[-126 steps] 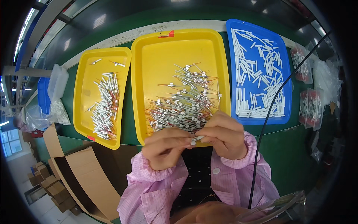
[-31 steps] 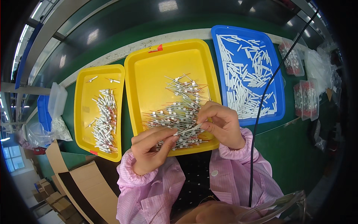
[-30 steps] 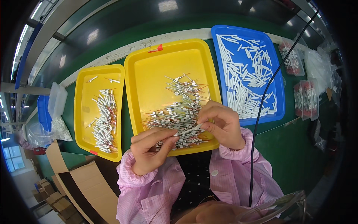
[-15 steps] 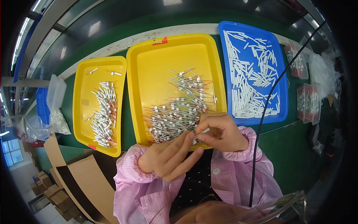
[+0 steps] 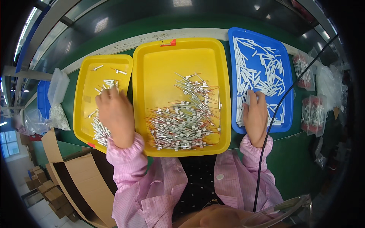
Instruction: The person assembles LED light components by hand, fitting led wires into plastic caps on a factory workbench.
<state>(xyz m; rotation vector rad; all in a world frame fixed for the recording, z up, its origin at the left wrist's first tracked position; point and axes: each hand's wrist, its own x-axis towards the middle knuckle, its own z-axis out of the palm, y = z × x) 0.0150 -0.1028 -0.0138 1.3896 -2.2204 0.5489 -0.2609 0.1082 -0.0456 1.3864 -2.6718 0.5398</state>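
Three trays are seen side by side on a green worktop (image 5: 296,159), viewed from above by a head camera. At the far left, a clear plastic bag (image 5: 57,85) is set beside a small yellow tray (image 5: 85,81), in which a loose heap of small white-tipped metal parts (image 5: 99,131) is held. The left hand (image 5: 116,116) is laid palm down over this heap, fingers spread and touching the parts; whether anything is pinched beneath its grip cannot be told. Below it, a brown cardboard box (image 5: 81,182) is seen off the worktop's edge. In the middle, a large yellow tray (image 5: 159,64) is placed, and a tangle of thin wired parts with white sleeves (image 5: 186,117) is piled in its lower right half. To the right, a blue tray (image 5: 287,81) is filled with scattered white tubes (image 5: 258,68). The right hand (image 5: 255,116) is rested palm down on the tubes at the tray's lower left, fingers loosely apart; what its grip holds is hidden. Both arms are covered by pink striped sleeves (image 5: 127,167). At the far right, clear packets of parts (image 5: 313,114) are lined up.
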